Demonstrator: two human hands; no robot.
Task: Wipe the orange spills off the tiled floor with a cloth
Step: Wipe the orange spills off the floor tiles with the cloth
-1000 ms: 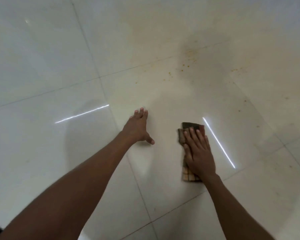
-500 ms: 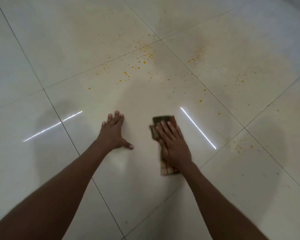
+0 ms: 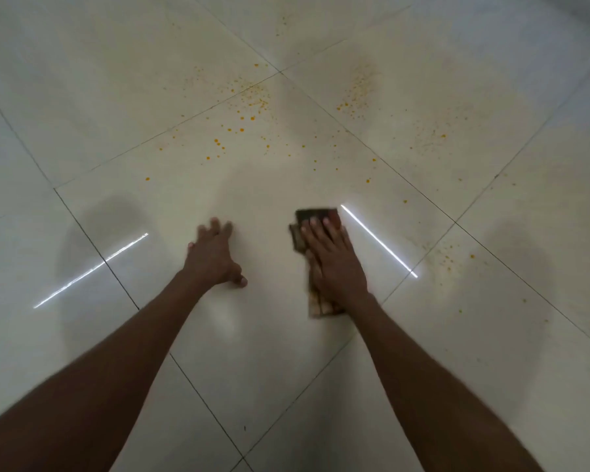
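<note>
A brown checked cloth (image 3: 315,216) lies folded on the pale tiled floor (image 3: 82,97), and my right hand (image 3: 334,264) presses flat on top of it, fingers together. My left hand (image 3: 215,258) rests on the bare tile to its left, fingers spread, holding nothing. Orange spills (image 3: 249,107) dot the tiles beyond both hands, densest near the grout crossing at the upper middle. A second patch of orange specks (image 3: 356,93) lies to the right of it, and a smaller one (image 3: 448,258) is right of the cloth.
Dark grout lines (image 3: 92,247) cross the floor diagonally. Two bright light reflections (image 3: 378,241) streak the glossy tiles either side of my hands. Faint round shadows fall on the tiles at the left and right.
The view has tilted and shifted, bringing more of the orange spills into sight. My right hand has stayed pressed on the cloth, my left stays flat on the tile.
</note>
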